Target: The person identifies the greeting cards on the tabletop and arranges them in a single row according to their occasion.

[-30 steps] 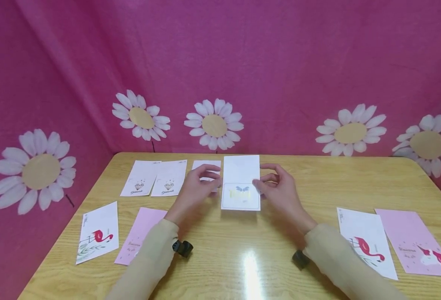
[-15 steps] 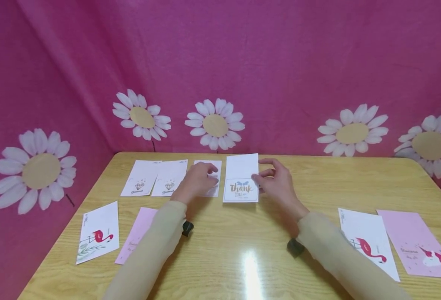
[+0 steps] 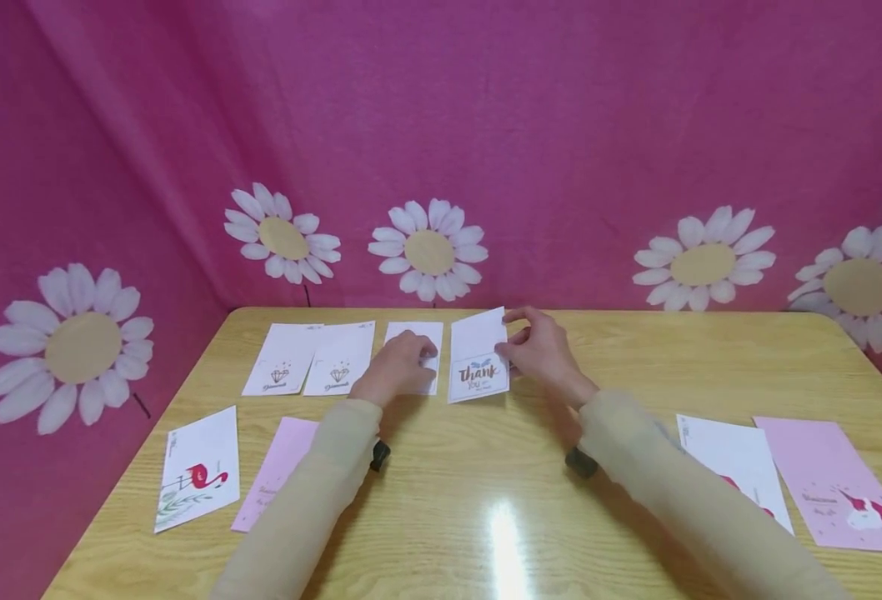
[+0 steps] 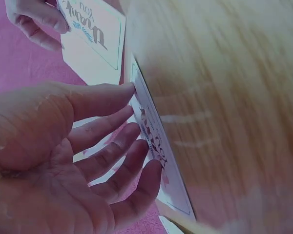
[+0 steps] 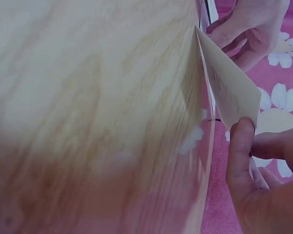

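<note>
- A magenta cloth (image 3: 561, 125) is hanging behind the table, showing five large white daisies (image 3: 429, 252).
- The wooden table (image 3: 636, 358) is spreading out below, with eight cards lying on it or being held over it.
- Two beige sleeves (image 3: 681, 483) are reaching from the table's near side toward the middle of its far edge.
- The right hand (image 3: 544, 350) is turning inward near the table's far edge, thumb and fingers closing on the right edge of one card and pinching it.
- The left hand (image 3: 399, 365) is hovering low by the table's far edge, palm facing inward; its fingers are bending loosely, staying apart and gripping nothing.
- Two pink cards (image 3: 824, 475) are lying toward the table's left and right sides, the right one showing a unicorn.
- Two red-printed cards (image 3: 198, 467) are lying beside them, the left one showing a flamingo.
- Two diamond cards (image 3: 339, 360) are lying side by side at the table's far left.
- One lettered card (image 4: 154, 127) is lying at the table's far edge behind the left fingertips; whether they are touching it, I cannot tell.
- One Thank You card (image 3: 480, 354) is tilting over the table's far middle, showing white, with gold-brown lettering, a blue motif and a thin outline framing its lower part.
</note>
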Available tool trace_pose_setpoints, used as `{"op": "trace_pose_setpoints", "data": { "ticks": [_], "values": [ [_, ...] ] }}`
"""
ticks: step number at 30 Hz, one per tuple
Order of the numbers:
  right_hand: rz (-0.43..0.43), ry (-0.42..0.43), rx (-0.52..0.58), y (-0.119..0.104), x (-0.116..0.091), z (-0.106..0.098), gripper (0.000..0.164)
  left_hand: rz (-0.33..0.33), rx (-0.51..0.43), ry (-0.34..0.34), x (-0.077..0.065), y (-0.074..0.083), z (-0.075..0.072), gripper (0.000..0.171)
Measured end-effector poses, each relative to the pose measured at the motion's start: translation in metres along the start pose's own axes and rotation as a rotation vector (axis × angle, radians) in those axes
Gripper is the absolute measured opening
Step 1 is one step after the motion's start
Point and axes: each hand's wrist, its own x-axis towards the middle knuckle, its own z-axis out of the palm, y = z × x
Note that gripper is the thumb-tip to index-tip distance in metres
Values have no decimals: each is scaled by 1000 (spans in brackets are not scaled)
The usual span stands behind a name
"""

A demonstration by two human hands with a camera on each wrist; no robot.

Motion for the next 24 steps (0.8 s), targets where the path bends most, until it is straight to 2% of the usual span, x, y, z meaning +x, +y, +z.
{"op": "trace_pose_setpoints", "data": {
  "ticks": [10,24],
  "values": [
    [61,-4,-107,3,14,8,43,6,5,8,1,-2,-1,34],
    [143,-27,-97,5,24,15,40,-22,-6,51,8,-1,4,31]
  ]
}}
